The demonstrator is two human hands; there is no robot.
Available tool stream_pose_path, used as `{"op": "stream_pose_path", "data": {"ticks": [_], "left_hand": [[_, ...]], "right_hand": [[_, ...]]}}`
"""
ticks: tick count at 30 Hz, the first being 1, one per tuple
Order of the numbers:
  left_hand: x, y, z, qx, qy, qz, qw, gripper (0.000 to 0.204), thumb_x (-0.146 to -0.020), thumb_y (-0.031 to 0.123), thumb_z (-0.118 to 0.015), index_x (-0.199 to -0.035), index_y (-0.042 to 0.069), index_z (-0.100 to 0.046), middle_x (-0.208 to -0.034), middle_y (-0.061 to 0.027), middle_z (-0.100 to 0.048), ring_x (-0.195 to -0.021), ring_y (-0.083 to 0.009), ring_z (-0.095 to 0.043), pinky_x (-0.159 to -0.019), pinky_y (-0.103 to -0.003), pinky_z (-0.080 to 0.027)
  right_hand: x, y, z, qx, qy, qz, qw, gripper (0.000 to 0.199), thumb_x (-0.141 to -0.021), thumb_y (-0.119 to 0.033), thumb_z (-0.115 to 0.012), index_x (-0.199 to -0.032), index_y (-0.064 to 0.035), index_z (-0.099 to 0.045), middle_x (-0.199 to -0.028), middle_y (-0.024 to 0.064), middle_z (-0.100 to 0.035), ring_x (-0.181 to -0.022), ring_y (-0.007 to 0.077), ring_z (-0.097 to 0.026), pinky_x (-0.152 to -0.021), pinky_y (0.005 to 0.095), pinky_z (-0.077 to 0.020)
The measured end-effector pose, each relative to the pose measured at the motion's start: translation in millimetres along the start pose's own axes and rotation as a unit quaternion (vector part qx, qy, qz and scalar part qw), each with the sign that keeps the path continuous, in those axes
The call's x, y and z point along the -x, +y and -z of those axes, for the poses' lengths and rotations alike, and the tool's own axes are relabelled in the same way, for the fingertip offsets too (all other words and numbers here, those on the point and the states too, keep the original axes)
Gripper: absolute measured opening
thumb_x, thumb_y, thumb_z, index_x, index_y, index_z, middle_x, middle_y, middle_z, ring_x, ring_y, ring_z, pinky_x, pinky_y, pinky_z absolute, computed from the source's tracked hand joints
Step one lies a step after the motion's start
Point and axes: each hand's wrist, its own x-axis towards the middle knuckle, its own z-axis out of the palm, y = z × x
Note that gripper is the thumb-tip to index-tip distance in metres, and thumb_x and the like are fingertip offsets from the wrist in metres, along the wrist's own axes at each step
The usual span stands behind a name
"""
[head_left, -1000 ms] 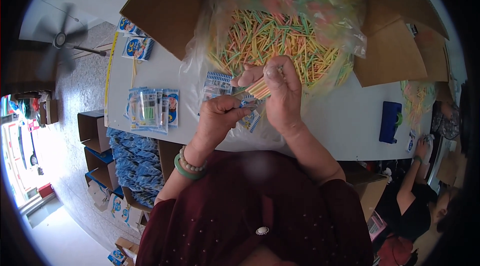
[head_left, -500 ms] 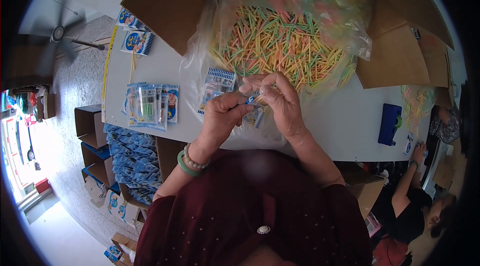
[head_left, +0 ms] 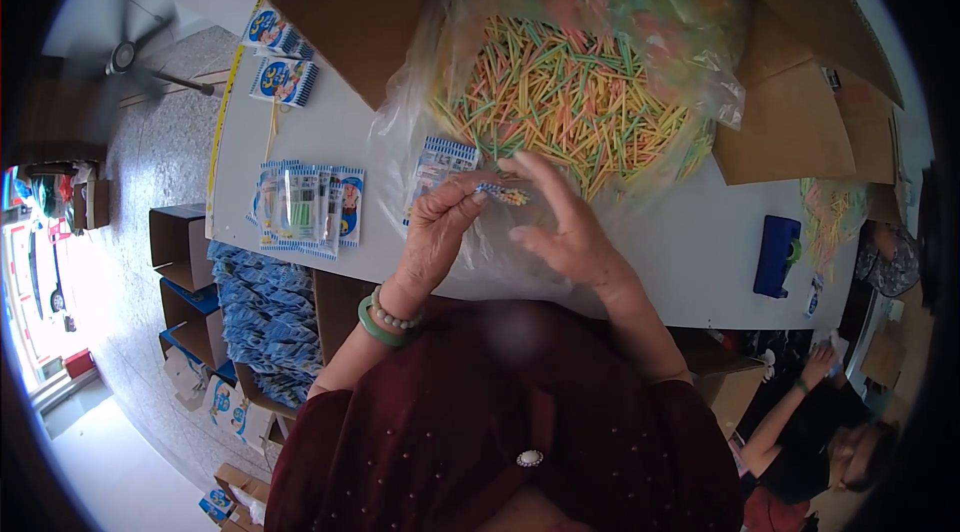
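Pinching a small clear packet (head_left: 502, 195) above the white table (head_left: 690, 252), the left hand (head_left: 440, 232) kept fingers narrow; the right hand (head_left: 565, 232) spread wide beside it, near blue-edged packets (head_left: 305, 207).

A small packing workshop: a cardboard box (head_left: 800, 122) of loose coloured sticks (head_left: 560, 92), stacked printed packets (head_left: 305, 207), cartons underneath (head_left: 185, 247).
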Motion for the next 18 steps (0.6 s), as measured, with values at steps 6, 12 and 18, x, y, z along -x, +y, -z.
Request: {"op": "stream_pose_path", "data": {"ticks": [6, 12, 18], "left_hand": [[5.9, 9.4, -1.6, -0.003, -0.017, 0.03, 0.999, 0.024, -0.093, 0.01, -0.056, -0.113, 0.001, -0.064, -0.109, -0.0045, -0.064, -0.103, -0.0132, -0.055, -0.095, -0.028, -0.039], [9.0, 4.3, 6.8, 0.151, 0.023, 0.072, 0.986, 0.022, -0.09, 0.008, -0.06, -0.11, 0.0, -0.065, -0.098, -0.0035, -0.065, -0.093, -0.011, -0.056, -0.085, -0.026, -0.044], [10.8, 1.8, 7.7, 0.036, -0.009, -0.013, 0.999, 0.015, -0.084, 0.003, -0.066, -0.099, 0.0, -0.068, -0.093, -0.0046, -0.062, -0.089, -0.0134, -0.057, -0.082, -0.028, -0.045]], "right_hand": [[-6.0, 0.2, 8.1, 0.155, -0.023, -0.027, 0.987, 0.029, -0.079, -0.001, -0.064, -0.107, 0.0015, -0.061, -0.103, 0.0105, -0.063, -0.097, 0.0203, -0.06, -0.086, 0.03, -0.0453], [-0.4, 3.3, -3.7, -0.029, 0.017, -0.124, 0.992, 0.016, -0.082, -0.001, -0.062, -0.098, 0.0017, -0.061, -0.088, 0.0035, -0.06, -0.084, 0.0096, -0.055, -0.076, 0.0242, -0.044], [6.2, 7.6, -17.4, -0.089, 0.01, -0.099, 0.991, 0.02, -0.081, -0.005, -0.065, -0.1, 0.0012, -0.062, -0.084, 0.0026, -0.062, -0.077, 0.0101, -0.057, -0.072, 0.0241, -0.0467]]}}
